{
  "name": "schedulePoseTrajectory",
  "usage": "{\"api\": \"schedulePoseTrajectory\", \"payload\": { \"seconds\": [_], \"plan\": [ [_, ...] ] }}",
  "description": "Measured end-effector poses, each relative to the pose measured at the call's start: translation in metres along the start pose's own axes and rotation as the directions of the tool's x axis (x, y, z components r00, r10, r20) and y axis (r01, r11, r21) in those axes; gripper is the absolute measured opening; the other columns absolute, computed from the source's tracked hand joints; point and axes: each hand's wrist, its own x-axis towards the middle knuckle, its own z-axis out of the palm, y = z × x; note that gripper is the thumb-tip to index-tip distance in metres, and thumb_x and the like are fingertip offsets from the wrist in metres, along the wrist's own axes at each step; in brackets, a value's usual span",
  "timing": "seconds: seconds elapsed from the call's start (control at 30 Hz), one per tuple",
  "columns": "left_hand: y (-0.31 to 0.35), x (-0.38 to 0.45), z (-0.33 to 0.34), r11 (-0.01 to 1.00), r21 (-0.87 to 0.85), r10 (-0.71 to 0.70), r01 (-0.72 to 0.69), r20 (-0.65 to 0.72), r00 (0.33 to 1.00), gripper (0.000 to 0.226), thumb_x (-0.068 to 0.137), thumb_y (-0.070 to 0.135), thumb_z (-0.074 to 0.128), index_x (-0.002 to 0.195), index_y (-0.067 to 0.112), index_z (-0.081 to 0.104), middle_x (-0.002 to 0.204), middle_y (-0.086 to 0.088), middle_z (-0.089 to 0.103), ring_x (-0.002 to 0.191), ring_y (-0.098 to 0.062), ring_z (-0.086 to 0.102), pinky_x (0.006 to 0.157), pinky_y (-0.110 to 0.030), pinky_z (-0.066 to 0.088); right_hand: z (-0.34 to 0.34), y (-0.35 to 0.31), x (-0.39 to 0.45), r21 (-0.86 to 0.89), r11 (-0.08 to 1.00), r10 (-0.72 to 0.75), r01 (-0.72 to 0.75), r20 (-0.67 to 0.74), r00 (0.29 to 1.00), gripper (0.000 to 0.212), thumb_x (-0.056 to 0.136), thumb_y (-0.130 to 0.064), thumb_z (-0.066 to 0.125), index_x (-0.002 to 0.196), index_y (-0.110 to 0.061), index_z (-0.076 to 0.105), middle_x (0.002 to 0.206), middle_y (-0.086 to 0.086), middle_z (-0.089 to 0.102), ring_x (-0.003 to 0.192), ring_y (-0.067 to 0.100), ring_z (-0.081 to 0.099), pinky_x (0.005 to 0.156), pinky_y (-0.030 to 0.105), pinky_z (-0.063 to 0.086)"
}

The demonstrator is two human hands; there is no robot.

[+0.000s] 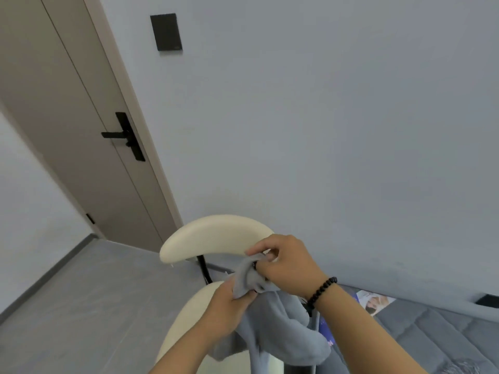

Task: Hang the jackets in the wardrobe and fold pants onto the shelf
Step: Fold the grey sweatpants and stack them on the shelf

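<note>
- The left hand (pixel 229 309) grips a bunched-up part of a grey jacket (pixel 272 325), with its fingers curled round the soft cloth.
- The right hand (pixel 286 265) is just above the left hand and pinches the top edge of the same grey cloth between its thumb and fingers.
- The two hands are close together, almost touching, and both hold on to the cloth.
- A string of dark round beads (pixel 322 290) goes round the right wrist.
- The rest of the jacket hangs down in loose folds below the hands, in front of a cream chair (pixel 213 236).
- The chair has a curved cream backrest on a thin black post (pixel 204 268), and its cream seat shows under the left arm.
- The top of the cloth is right beside the right end of the backrest.
- A grey quilted mattress (pixel 442 333) lies at the lower right, with a printed picture card (pixel 375 302) lying on it near the wall.
- A beige door (pixel 81 117) with a black handle (pixel 127 136) stands at the left.
- A dark flat panel (pixel 166 32) is fixed high on the pale wall (pixel 324 117).
- The floor (pixel 89 292) is grey.
</note>
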Motion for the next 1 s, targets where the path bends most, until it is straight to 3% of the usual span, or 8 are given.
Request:
{"api": "schedulePoseTrajectory", "payload": {
  "seconds": [0.1, 0.17, 0.27, 0.33, 0.5, 0.67, 0.87, 1.0],
  "plan": [
    [-0.004, -0.022, -0.022, 0.990, -0.140, -0.045, 0.026, -0.134, 0.990, 0.017, 0.096, 0.023, 0.057, 0.107, 0.031, 0.066, 0.097, 0.016, 0.072, 0.093, 0.005, 0.065, 0.072, -0.009, 0.049, 0.023, 0.005, -0.006, 0.096, 0.990, -0.098, 0.102, -0.046, 0.994, 0.033, 0.085, -0.005, 0.055, 0.109, -0.025, 0.067, 0.112, -0.014, 0.063, 0.086, 0.001, 0.062, 0.077, 0.009, 0.047],
    [-0.020, -0.035, -0.035, 0.975, -0.219, -0.081, 0.030, -0.230, 0.970, 0.015, 0.095, 0.025, 0.058, 0.105, 0.027, 0.069, 0.093, 0.011, 0.075, 0.093, -0.003, 0.068, 0.070, -0.013, 0.051, 0.045, 0.021, -0.009, 0.099, 0.987, -0.121, 0.127, -0.069, 0.990, 0.034, 0.087, -0.005, 0.053, 0.112, -0.025, 0.065, 0.117, -0.012, 0.060, 0.090, 0.001, 0.060, 0.080, 0.008, 0.045],
    [-0.062, -0.061, -0.045, 0.957, -0.289, -0.115, 0.026, -0.296, 0.948, 0.016, 0.094, 0.030, 0.058, 0.102, 0.024, 0.071, 0.096, 0.007, 0.076, 0.093, -0.009, 0.070, 0.081, -0.026, 0.053, 0.093, 0.057, -0.018, 0.014, 0.989, -0.144, 0.145, -0.007, 0.989, 0.035, 0.087, -0.006, 0.053, 0.115, -0.025, 0.063, 0.118, -0.010, 0.057, 0.100, 0.004, 0.056, 0.083, 0.008, 0.042],
    [-0.091, -0.081, -0.046, 0.947, -0.320, -0.118, 0.008, -0.326, 0.938, 0.017, 0.095, 0.030, 0.057, 0.102, 0.023, 0.071, 0.097, 0.006, 0.076, 0.093, -0.008, 0.070, 0.081, -0.027, 0.053, 0.128, 0.079, -0.027, -0.013, 0.984, -0.178, 0.178, 0.033, 0.983, 0.036, 0.087, -0.010, 0.054, 0.117, -0.029, 0.062, 0.118, -0.013, 0.056, 0.102, 0.001, 0.054, 0.085, 0.011, 0.043],
    [-0.164, -0.159, -0.038, 0.932, -0.356, -0.102, -0.073, -0.450, 0.887, 0.022, 0.096, 0.030, 0.055, 0.108, 0.017, 0.070, 0.102, 0.000, 0.075, 0.100, -0.015, 0.069, 0.090, -0.037, 0.054, 0.207, 0.109, -0.080, 0.083, 0.949, -0.313, 0.305, 0.122, 0.942, 0.031, 0.091, -0.014, 0.052, 0.112, -0.033, 0.064, 0.111, -0.019, 0.064, 0.104, -0.004, 0.056, 0.089, 0.016, 0.044],
    [-0.208, -0.262, -0.022, 0.872, -0.444, -0.125, -0.205, -0.608, 0.784, 0.025, 0.097, 0.030, 0.055, 0.112, 0.014, 0.066, 0.107, -0.005, 0.074, 0.105, -0.020, 0.068, 0.092, -0.037, 0.052, 0.258, 0.102, -0.153, 0.080, 0.873, -0.486, 0.480, 0.209, 0.849, 0.028, 0.093, -0.013, 0.050, 0.113, -0.024, 0.067, 0.105, -0.016, 0.066, 0.097, -0.006, 0.057, 0.084, 0.011, 0.044],
    [-0.211, -0.384, -0.023, 0.786, -0.538, -0.276, -0.306, -0.747, 0.605, 0.027, 0.095, 0.037, 0.058, 0.101, 0.014, 0.070, 0.095, -0.003, 0.076, 0.085, -0.015, 0.073, 0.076, -0.032, 0.055, 0.316, 0.073, -0.220, 0.134, 0.870, -0.488, 0.474, 0.359, 0.796, 0.023, 0.093, -0.020, 0.051, 0.102, -0.020, 0.072, 0.103, -0.009, 0.070, 0.099, 0.006, 0.060, 0.090, 0.023, 0.045],
    [-0.217, -0.444, -0.038, 0.751, -0.567, -0.336, -0.340, -0.770, 0.543, 0.047, 0.084, 0.054, 0.067, 0.104, 0.011, 0.071, 0.100, -0.011, 0.075, 0.096, -0.028, 0.070, 0.089, -0.044, 0.055, 0.362, 0.055, -0.242, 0.227, 0.890, -0.456, 0.395, 0.409, 0.791, 0.024, 0.094, -0.023, 0.053, 0.091, -0.006, 0.070, 0.096, 0.009, 0.071, 0.091, 0.022, 0.064, 0.083, 0.033, 0.049]
  ]
}}
